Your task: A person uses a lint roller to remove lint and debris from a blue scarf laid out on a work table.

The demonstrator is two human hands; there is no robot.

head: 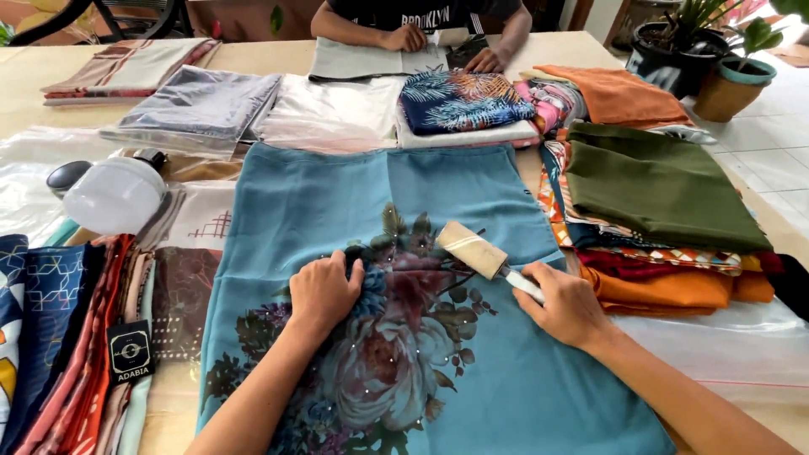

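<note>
A teal-blue scarf [337,202] with a large dark flower print lies spread flat on the table in front of me. My left hand [324,291] presses down on the flower print, fingers bent. My right hand [566,305] grips the white handle of a lint roller [472,249], whose beige sticky drum rests on the scarf just right of the print.
Stacks of folded cloth lie all around: olive and orange ones [657,181] at right, patterned ones [59,337] at left, bagged ones [202,105] behind. A white plastic dome [114,195] sits at left. Across the table another person's hands [404,38] rest on grey cloth. Potted plants [725,76] stand at far right.
</note>
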